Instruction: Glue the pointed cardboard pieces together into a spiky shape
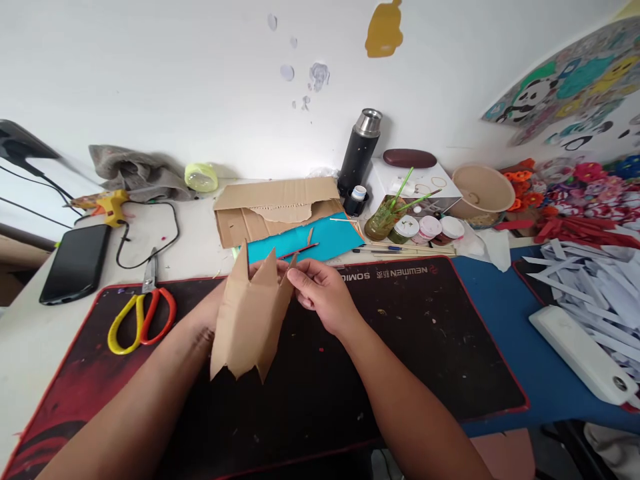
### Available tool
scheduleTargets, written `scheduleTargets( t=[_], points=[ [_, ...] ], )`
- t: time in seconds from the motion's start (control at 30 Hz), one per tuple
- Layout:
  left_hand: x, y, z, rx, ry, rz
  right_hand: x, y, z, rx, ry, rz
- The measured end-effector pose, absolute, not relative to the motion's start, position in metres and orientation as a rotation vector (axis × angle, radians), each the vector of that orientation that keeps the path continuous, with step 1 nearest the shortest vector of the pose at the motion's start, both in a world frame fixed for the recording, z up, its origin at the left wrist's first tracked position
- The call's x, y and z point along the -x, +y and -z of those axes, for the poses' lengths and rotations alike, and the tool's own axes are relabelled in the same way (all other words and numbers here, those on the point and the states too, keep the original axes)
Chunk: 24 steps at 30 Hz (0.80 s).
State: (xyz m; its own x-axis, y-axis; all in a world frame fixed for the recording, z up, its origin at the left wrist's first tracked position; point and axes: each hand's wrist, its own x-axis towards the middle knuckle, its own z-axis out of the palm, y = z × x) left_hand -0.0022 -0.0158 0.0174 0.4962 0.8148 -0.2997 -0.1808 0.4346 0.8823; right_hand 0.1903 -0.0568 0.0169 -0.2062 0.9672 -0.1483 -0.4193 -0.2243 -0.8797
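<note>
A folded piece of cardboard (250, 320), with pointed tabs along its top and a jagged lower edge, is held up over the dark mat. My right hand (320, 290) pinches its right-hand tab between thumb and fingers. Behind the cardboard is my left hand (259, 268), gripping it from the back; most of its fingers are hidden. Scissors (149, 287) with one yellow and one red handle lie to the left of my left forearm.
Beyond my hands lie a torn cardboard box (280, 197) and a blue sheet (320, 240). A black thermos (360, 150), jars (407, 229) and a white box (440, 183) stand behind. A phone (75, 263) and a yellow glue gun (113, 207) are left, paper strips (595, 287) right.
</note>
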Motion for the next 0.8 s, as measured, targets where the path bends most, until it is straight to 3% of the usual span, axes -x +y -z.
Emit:
scheduleTargets(
  t=[0.8],
  points=[
    [0.006,-0.024,-0.04,-0.832,0.948,-0.682,-0.191,-0.061,-0.01,1.096,-0.928,-1.591]
  ],
)
